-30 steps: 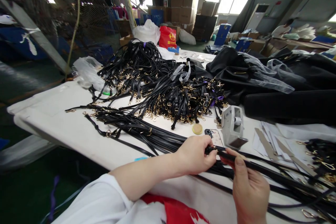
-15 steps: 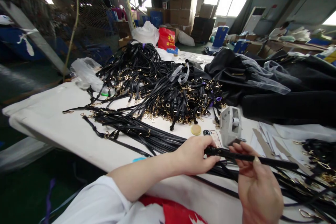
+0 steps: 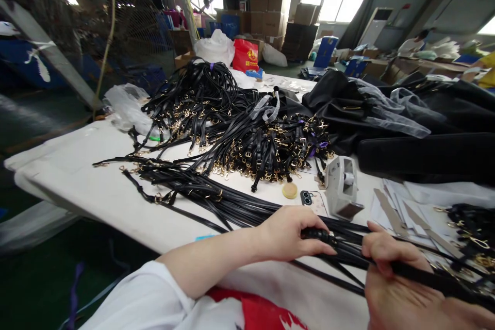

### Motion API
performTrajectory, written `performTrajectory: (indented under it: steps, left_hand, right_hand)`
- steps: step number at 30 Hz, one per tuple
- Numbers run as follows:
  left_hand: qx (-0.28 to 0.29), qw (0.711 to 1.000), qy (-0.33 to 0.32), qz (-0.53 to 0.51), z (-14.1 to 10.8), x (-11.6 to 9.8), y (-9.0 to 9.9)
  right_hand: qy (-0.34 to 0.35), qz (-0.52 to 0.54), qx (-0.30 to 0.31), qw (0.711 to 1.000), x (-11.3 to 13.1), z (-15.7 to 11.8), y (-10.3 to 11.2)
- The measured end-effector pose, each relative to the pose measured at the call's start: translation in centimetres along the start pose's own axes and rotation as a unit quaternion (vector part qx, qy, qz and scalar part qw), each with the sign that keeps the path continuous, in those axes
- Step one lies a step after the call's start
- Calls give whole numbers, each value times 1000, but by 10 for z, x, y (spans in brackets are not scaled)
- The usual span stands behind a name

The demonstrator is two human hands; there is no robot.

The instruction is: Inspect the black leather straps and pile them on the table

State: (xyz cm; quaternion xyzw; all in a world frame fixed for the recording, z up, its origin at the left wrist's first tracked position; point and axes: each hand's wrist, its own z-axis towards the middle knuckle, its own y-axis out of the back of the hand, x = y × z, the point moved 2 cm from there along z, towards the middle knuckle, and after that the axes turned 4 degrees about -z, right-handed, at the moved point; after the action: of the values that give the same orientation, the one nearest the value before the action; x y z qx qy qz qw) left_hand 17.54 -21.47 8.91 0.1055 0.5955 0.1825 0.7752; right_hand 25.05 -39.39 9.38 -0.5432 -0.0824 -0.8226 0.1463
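Note:
My left hand [image 3: 292, 233] pinches the buckle end of a black strap [image 3: 317, 235] over the front of the table. To its right, my right hand [image 3: 398, 273] is closed around the same strap, which runs out past the palm toward the lower right. Beneath both hands lies a bundle of long black straps [image 3: 247, 205] with gold clasps, stretched across the table. Beyond it is a large heap of black straps [image 3: 266, 147] with gold buckles and hooks.
A white tape dispenser [image 3: 341, 185], a phone [image 3: 313, 201] and a round yellow disc [image 3: 290, 191] stand behind my hands. Paper strips [image 3: 390, 211] and more straps [image 3: 472, 224] lie at right. Black bag material [image 3: 421, 157] covers the back right; a clear plastic bag [image 3: 127, 108] sits at left.
My right hand has slid along the strap to the right and lower, turning over and closing on it. The strap's far end has swung down toward the lower right; my left hand stays nearly in place.

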Motion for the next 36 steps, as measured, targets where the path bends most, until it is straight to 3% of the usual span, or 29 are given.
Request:
performTrajectory:
  steps: [3,5,11,18,22,27,30,36]
  left_hand:
    - [-12,999,-31,8,0,0,2]
    - [-20,999,-49,8,-1,0,3]
    - [-32,998,-51,-19,-2,0,7]
    - [14,998,-52,-9,-1,4,1]
    - [-7,998,-47,-46,-1,7,-1]
    - [-50,987,-17,-154,1,8,9]
    - [-49,981,-9,-187,1,9,7]
    - [-60,993,-23,-99,-5,9,-4]
  right_hand:
    - [57,-120,20,991,-4,-1,0]
    - [57,-154,73,984,-11,2,0]
    - [52,-195,267,942,-19,14,1]
    - [68,-199,348,913,-10,10,-20]
    - [65,-197,338,918,-13,9,-22]
    - [50,-186,250,949,-17,16,-4]
    - [64,-197,241,948,-16,14,-5]
    - [103,-232,240,937,-16,5,-22]
